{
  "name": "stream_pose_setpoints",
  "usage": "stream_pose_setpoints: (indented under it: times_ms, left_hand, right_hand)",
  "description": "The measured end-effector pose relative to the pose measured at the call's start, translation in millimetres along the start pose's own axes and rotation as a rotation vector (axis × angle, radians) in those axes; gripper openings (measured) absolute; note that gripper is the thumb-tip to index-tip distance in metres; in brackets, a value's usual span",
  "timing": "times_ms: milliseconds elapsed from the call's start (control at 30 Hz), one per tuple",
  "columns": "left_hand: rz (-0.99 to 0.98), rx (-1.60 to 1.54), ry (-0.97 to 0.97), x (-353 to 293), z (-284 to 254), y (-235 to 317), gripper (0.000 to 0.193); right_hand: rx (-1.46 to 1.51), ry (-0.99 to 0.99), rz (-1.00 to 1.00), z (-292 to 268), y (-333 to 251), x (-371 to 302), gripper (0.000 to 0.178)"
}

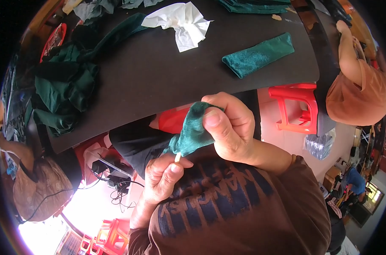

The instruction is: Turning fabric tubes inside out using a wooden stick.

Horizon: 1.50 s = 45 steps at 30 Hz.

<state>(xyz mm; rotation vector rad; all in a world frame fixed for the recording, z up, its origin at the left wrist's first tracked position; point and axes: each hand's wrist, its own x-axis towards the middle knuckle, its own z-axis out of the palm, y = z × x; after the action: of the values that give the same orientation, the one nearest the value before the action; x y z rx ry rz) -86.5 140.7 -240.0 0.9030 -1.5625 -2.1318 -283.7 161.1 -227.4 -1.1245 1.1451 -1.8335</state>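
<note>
Between both hands (227,127) (163,176), seemingly stick-stuffed teal cloth (192,134).

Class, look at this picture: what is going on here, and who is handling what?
A person in a brown shirt holds a small piece of teal velvet fabric pinched in the right hand. The left hand grips a thin light stick that pokes into the fabric's lower end. On the dark table lie a folded teal velvet strip, white crumpled cloth and a heap of dark green fabric.

Perhaps a clear plastic package (319,145) beside the red stool (296,106).
</note>
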Motion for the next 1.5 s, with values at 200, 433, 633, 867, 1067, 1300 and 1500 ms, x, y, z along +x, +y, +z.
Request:
stream_pose_setpoints:
  times_ms: [200, 433, 633, 867, 1067, 1300, 1500]
  left_hand:
    - [-0.018, -0.186, -0.004, -2.8, 3.3, 2.4, 0.030]
    - [-0.054, -0.130, -0.027, -1.3, 0.3, 3.6, 0.030]
    - [-0.056, -0.070, -0.041, 0.3, -0.7, 7.9, 0.031]
    - [-0.077, -0.143, -0.064, 2.8, -0.3, 9.5, 0.031]
    - [-0.090, -0.092, -0.078, 3.3, 0.3, 5.9, 0.032]
    - [-0.085, -0.082, -0.081, 2.0, -0.2, 4.0, 0.031]
    - [-0.046, -0.015, -0.051, 1.0, -0.6, 2.0, 0.031]
  right_hand:
    - [-0.221, -0.132, -0.084, 1.3, -2.9, -3.8, 0.016]
    - [0.021, 0.009, 0.119, -3.8, -4.5, -1.2, 0.020]
    - [0.101, -0.080, 0.147, -6.0, -4.0, -1.5, 0.023]
    - [0.123, -0.162, 0.284, -13.3, -10.6, 1.4, 0.023]
    - [0.100, -0.173, 0.076, -11.6, -5.0, 11.6, 0.037]
    - [-0.028, -0.244, -0.096, -11.2, -5.7, 16.3, 0.029]
    - [-0.031, -0.194, -0.056, -10.6, -2.2, 12.7, 0.022]
